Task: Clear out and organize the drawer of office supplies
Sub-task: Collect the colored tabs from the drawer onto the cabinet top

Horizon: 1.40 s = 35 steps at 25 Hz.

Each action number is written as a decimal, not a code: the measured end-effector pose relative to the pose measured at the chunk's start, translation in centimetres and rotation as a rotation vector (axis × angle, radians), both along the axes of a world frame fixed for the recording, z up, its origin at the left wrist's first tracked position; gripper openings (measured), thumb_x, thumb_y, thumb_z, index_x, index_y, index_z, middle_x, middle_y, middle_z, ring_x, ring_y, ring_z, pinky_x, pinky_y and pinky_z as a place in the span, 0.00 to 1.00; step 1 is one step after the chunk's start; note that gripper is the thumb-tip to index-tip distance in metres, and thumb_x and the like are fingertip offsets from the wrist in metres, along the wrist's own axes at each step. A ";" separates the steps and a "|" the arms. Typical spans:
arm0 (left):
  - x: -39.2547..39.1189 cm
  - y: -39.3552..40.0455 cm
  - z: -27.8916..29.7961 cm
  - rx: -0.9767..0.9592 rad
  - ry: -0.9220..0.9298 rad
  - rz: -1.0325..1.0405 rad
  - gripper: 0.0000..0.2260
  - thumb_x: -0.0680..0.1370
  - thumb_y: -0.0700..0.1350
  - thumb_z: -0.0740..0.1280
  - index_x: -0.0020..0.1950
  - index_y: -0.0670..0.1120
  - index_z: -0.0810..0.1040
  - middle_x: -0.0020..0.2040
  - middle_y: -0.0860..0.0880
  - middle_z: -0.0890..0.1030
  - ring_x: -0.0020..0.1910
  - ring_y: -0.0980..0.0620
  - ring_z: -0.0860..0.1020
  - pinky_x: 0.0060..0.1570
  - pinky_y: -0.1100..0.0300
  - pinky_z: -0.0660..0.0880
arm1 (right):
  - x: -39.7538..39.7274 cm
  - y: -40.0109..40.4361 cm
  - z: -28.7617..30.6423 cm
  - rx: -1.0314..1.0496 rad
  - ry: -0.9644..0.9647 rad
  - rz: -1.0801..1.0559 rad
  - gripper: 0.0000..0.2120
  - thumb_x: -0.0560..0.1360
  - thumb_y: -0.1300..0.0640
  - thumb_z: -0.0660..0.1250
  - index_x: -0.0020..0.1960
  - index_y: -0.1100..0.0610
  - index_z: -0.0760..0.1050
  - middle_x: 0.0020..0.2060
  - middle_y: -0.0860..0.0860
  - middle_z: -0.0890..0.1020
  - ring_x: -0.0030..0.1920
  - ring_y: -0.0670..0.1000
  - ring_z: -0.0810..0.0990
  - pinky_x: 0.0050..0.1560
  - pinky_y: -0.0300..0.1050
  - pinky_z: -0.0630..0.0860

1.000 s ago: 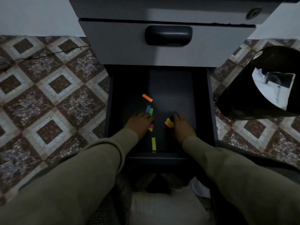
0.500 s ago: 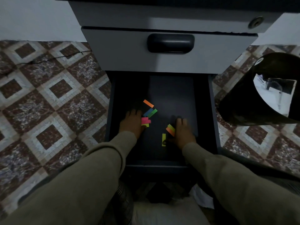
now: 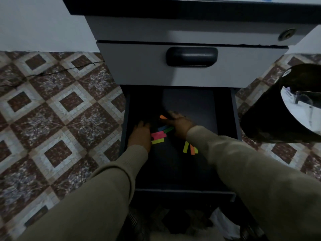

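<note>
The bottom drawer (image 3: 184, 191) stands pulled out, its inside dark. Loose coloured sticky strips lie on its floor. My left hand (image 3: 140, 135) rests palm down at the left, its fingers touching a pink strip (image 3: 158, 135) and a yellow strip (image 3: 157, 141). A blue strip (image 3: 162, 128) and a green strip (image 3: 168, 129) lie between my hands. My right hand (image 3: 179, 124) reaches in palm down with fingers spread, its fingertips at an orange strip (image 3: 163, 117). It is blurred. Three more strips (image 3: 190, 148) lie fanned under my right wrist.
A closed grey drawer with a dark handle (image 3: 191, 56) hangs just over the open one. A black waste bin (image 3: 271, 119) with pale items inside stands at the right. Patterned floor tiles (image 3: 57, 119) and a thin cable (image 3: 60, 70) lie at the left.
My right hand left the strips at the lower right and moved up and left to the orange strip. My left hand stays beside the pink and yellow strips.
</note>
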<state>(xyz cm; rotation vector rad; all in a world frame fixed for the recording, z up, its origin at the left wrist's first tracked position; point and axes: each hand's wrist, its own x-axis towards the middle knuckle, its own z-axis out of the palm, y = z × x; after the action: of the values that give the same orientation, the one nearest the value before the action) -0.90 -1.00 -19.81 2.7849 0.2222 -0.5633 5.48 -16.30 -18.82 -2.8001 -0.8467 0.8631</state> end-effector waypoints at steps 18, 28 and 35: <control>-0.1 -1.4 0.3 0.046 0.117 -0.155 0.20 0.79 0.40 0.61 0.70 0.43 0.63 0.69 0.43 0.65 0.68 0.44 0.65 0.60 0.53 0.69 | -1.8 0.0 -1.2 0.159 -0.109 -0.222 0.18 0.80 0.61 0.55 0.70 0.58 0.65 0.67 0.54 0.70 0.67 0.50 0.68 0.63 0.32 0.57; 0.0 -1.6 1.0 0.129 0.096 -0.190 0.13 0.79 0.41 0.61 0.63 0.44 0.72 0.63 0.43 0.72 0.65 0.44 0.68 0.55 0.52 0.72 | -2.5 0.3 -1.9 -0.074 -0.052 -0.505 0.17 0.81 0.65 0.48 0.68 0.68 0.63 0.64 0.62 0.71 0.65 0.58 0.70 0.66 0.46 0.63; -0.1 -1.8 1.2 0.177 0.163 -0.242 0.12 0.80 0.41 0.59 0.62 0.42 0.73 0.59 0.41 0.76 0.58 0.44 0.75 0.55 0.53 0.72 | -1.2 0.4 -1.6 -0.139 0.031 -0.452 0.16 0.80 0.60 0.56 0.67 0.62 0.66 0.63 0.59 0.73 0.62 0.57 0.74 0.60 0.47 0.71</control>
<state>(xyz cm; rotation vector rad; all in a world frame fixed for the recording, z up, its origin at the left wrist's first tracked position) -0.98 -2.75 -18.56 2.9594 -0.0349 -0.8702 4.27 -15.94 -20.40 -2.9029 -0.1346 0.9071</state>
